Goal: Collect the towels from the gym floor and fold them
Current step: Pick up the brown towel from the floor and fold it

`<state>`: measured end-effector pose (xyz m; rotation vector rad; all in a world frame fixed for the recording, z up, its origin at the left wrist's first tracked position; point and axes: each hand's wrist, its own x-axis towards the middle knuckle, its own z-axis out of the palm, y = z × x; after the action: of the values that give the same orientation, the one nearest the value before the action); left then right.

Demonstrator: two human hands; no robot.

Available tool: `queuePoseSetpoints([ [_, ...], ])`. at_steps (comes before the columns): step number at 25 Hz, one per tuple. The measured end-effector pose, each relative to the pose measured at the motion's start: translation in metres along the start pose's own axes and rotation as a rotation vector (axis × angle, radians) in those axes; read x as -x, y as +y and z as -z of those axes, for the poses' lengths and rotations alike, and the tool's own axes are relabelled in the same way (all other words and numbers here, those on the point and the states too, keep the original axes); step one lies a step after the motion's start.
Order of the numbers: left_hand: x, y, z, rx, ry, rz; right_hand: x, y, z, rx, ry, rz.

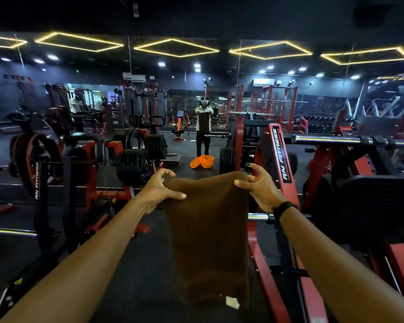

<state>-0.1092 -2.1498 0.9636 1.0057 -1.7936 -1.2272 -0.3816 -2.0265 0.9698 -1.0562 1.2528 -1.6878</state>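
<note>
Two hands hold one brown towel (209, 234) up in front of the person, above the dark gym floor (140, 271). Left hand (160, 191) grips the towel's upper left corner, thumb laid across the front of the cloth, fingers curled behind the top edge. Right hand (259, 186) pinches the upper right corner, thumb on the near face, fingers bent over the edge; a black wristband (283, 209) sits on that wrist. Towel hangs straight down from the two grips, top edge sagging slightly between them. A pale tag (231, 302) shows near the towel's lower right corner.

Beyond the towel, an orange basket (207, 161) stands on the floor, its orange lid (194, 163) leaning just left of it. Right of the towel: a red machine frame (281, 157) lettered "RN FITNESS" and a chrome bar (331, 139). Left of the towel: black weight plates (134, 166) on a red rack. Past the basket, a wall mirror (204, 127) shows the person's reflection holding the towel.
</note>
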Motion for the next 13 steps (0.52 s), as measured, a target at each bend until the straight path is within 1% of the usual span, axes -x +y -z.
queuePoseSetpoints([
  [1, 0.0, -0.001, 0.0, -0.028, 0.027, -0.019, -0.001, -0.002, 0.0, 0.064, -0.034, 0.002],
  [2, -0.001, 0.0, 0.0, -0.1, 0.043, -0.045, -0.001, -0.003, 0.0, 0.205, -0.046, 0.034],
  [4, -0.001, 0.003, -0.001, -0.351, 0.027, -0.113, -0.002, 0.001, 0.0, 0.544, 0.0, 0.16],
  [5, -0.001, 0.004, -0.003, -0.47, 0.036, -0.154, -0.002, 0.004, -0.001, 0.66, 0.031, 0.214],
  [6, -0.001, 0.005, -0.007, -0.517, 0.064, -0.181, -0.001, 0.007, -0.001, 0.732, 0.053, 0.246],
  [7, -0.002, 0.005, -0.009, -0.503, 0.104, -0.187, -0.001, 0.01, 0.0, 0.768, 0.081, 0.263],
  [9, -0.005, 0.002, -0.01, -0.341, 0.189, -0.145, -0.001, 0.013, 0.002, 0.771, 0.153, 0.295],
  [10, -0.005, 0.001, -0.009, -0.297, 0.215, -0.134, -0.001, 0.013, 0.002, 0.767, 0.175, 0.306],
  [11, -0.005, 0.0, -0.007, -0.321, 0.228, -0.137, -0.001, 0.013, 0.001, 0.762, 0.181, 0.311],
  [13, -0.005, 0.0, -0.004, -0.443, 0.24, -0.171, -0.002, 0.011, -0.001, 0.771, 0.188, 0.317],
])
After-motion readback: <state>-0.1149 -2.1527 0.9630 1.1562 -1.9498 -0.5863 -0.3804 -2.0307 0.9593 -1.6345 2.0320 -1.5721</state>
